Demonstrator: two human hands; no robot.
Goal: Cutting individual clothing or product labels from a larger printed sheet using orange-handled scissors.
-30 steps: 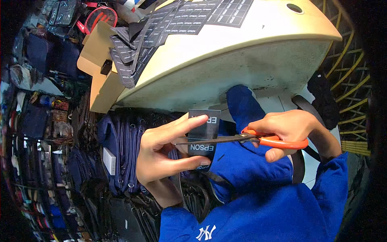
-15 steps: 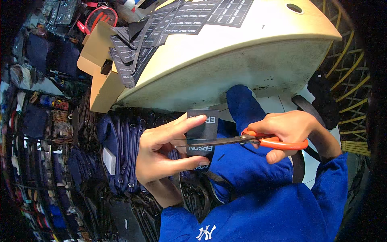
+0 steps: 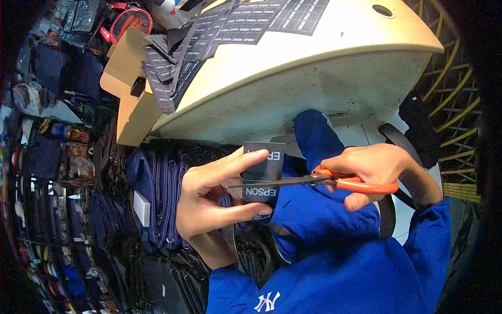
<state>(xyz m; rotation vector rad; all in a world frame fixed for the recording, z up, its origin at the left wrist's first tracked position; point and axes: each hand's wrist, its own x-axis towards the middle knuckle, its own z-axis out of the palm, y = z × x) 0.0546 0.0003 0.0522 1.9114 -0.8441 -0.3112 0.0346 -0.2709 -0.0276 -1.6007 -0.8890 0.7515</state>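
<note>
My left hand [image 3: 209, 196] holds a small black printed strip [image 3: 263, 166] upright, its fingers and thumb pressed along the strip's left side and lower end. Pale lettering and thin dividing lines run across the strip. In my right hand [image 3: 374, 167] is a pair of scissors with orange handles [image 3: 368, 187], gripped through the loops. The scissors' blades [image 3: 282, 182] lie level across the strip near its dividing line, close together, with the tips reaching toward my left palm. Whether the blades bite into the strip is hard to tell.
Several black printed sheets [image 3: 240, 23] overlap on the pale curved table [image 3: 366, 31] ahead. An open cardboard box [image 3: 128, 110] stands at its left end. Dark blue bags [image 3: 162, 199] with metal rings hang at left, beside crowded shelves [image 3: 52, 209]. A yellow folding gate [image 3: 455, 104] is at right.
The scissor blades have tilted slightly and their tips sit a little higher, nearer the dividing line. The strip has shifted barely to the right; both hands stay nearly in place.
</note>
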